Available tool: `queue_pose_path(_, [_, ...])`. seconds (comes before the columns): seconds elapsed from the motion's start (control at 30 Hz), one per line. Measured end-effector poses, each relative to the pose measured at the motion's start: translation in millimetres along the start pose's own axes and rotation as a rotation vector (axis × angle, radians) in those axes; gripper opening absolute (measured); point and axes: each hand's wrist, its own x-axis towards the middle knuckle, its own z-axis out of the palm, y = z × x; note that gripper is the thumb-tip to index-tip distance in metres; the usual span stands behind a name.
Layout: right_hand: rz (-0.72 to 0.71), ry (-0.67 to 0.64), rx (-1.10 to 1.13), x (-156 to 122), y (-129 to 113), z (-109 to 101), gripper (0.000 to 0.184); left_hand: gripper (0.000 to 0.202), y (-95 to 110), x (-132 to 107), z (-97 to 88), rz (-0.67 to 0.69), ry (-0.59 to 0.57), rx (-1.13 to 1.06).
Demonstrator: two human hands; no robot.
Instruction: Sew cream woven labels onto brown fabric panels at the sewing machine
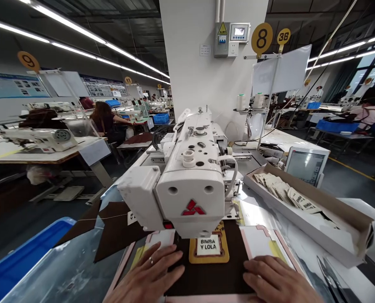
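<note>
A dark brown fabric piece (206, 282) lies flat in front of the white sewing machine (190, 187). On it, under the machine head, a white label (209, 244) printed BIMBA Y LOLA shows inside a yellow frame (192, 257). My left hand (154, 271), with a ring, rests flat with fingers apart on the fabric's left edge and the pink-edged white template (162, 237) there. My right hand (271, 275) lies on the opposite edge, fingers stretched over the fabric and a white template section (253, 240). The needle area is hidden behind the machine head.
To the right, a long cardboard box (339, 229) holds several labels, with a tablet-like screen (307, 166) behind it. Tweezers (331, 273) lie at the lower right. Brown pieces (118, 227) lie left, above a blue bin (20, 269). Other people sit at machines further back.
</note>
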Motion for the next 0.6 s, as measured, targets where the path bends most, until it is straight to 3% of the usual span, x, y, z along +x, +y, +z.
queue_pose_path(0.17, [-0.050, -0.067, -0.050, 4, 6, 1, 0.039, 0.038, 4, 13, 3.3, -0.043, -0.014, -0.053])
queue_pose_path(0.27, [-0.008, -0.114, -0.011, 5, 6, 11, 0.038, 0.026, 6, 22, 6.4, -0.071, -0.007, -0.117])
queue_pose_path(0.43, [0.075, -0.002, 0.070, 7, 5, 36, 0.039, 0.019, 11, 35, 13.2, -0.109, 0.033, -0.316])
queue_pose_path(0.6, [-0.088, -0.025, 0.110, 19, -1, 26, 0.037, 0.020, 16, 34, 7.5, -0.050, 0.065, -0.492])
